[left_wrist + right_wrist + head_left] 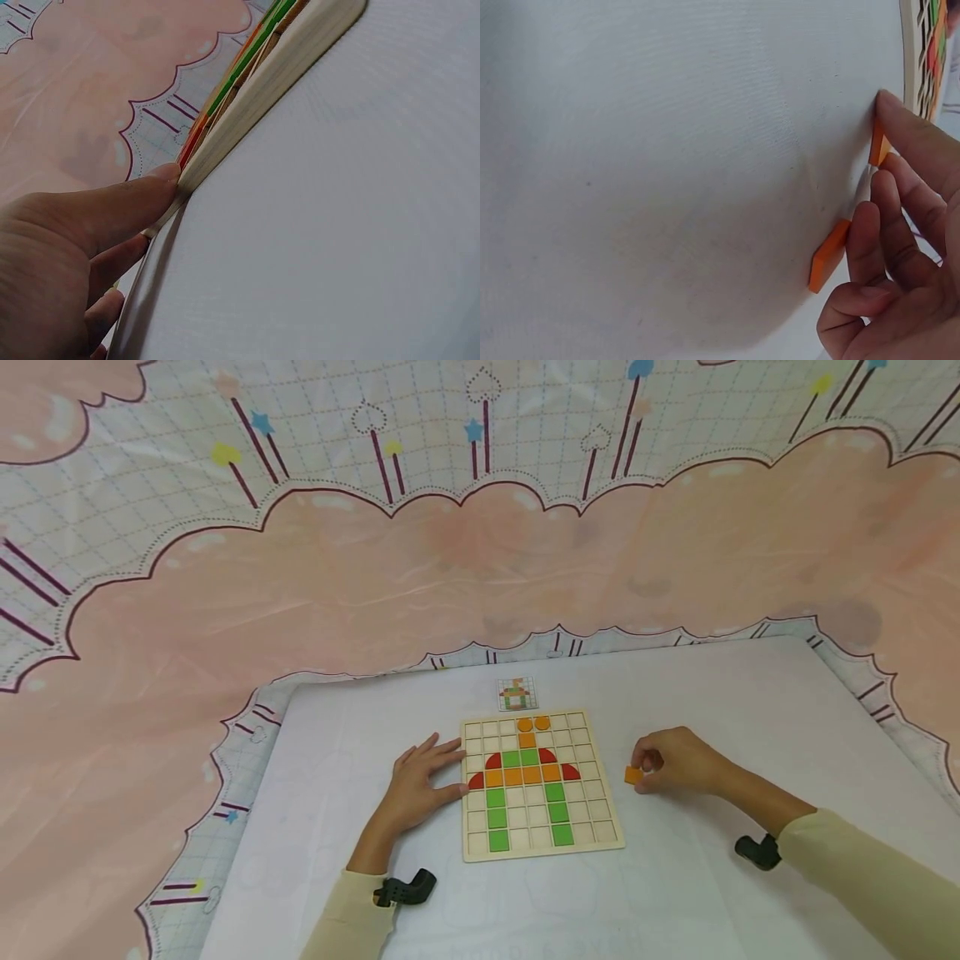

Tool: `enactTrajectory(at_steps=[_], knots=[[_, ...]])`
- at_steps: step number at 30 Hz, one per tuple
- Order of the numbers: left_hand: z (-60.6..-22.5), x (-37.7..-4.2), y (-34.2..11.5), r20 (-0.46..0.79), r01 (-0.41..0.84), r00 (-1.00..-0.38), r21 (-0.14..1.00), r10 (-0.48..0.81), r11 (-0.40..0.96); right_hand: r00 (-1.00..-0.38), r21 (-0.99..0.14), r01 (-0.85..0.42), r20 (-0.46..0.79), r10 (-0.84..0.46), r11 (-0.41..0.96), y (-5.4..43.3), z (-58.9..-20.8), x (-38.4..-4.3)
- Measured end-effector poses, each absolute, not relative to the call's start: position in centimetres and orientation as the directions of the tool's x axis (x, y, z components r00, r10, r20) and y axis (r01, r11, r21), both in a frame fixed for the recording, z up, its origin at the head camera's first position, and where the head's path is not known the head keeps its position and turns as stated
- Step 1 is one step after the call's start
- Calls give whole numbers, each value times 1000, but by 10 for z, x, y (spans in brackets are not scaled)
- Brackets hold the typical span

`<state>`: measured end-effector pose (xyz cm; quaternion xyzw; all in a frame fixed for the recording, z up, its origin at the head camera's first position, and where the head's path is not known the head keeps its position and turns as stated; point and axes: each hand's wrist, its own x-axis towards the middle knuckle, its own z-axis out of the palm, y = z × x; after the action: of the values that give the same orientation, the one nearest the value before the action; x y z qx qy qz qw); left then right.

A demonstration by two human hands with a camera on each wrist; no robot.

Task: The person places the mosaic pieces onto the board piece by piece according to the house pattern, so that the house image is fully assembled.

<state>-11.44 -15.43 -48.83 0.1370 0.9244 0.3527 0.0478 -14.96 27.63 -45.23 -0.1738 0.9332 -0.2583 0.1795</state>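
A wooden grid board [540,853] lies on the white surface, with green, orange and red pieces set in a figure pattern. My left hand [416,785] rests at the board's left edge, fingers spread, the thumb tip touching the rim; in the left wrist view the thumb [127,210] lies against that edge. To the right of the board, my right hand [682,762] pinches an orange square tile [633,775] between thumb and fingers. In the right wrist view a second orange tile [829,256] lies by the curled fingers, beside the pinched tile [878,142].
A small pattern card [517,693] with a similar coloured figure lies just beyond the board's far edge. The white tabletop [360,718] spreads around the board. A patterned cloth [480,560] in peach and white covers the background. Black wrist cameras [405,887] sit at both cuffs.
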Motion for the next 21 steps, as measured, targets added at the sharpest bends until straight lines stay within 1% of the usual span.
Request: enactTrajectory(at_steps=[8,21], knots=[[-488,-115,-154,-15,205,-958,659,285,723,-862,-565,-264,-225,-454,781,277,-452,-149],[-488,-118,-151,-10,201,-962,652,274,731,-854,-575,-291,-205,-479,764,274,-445,-155]])
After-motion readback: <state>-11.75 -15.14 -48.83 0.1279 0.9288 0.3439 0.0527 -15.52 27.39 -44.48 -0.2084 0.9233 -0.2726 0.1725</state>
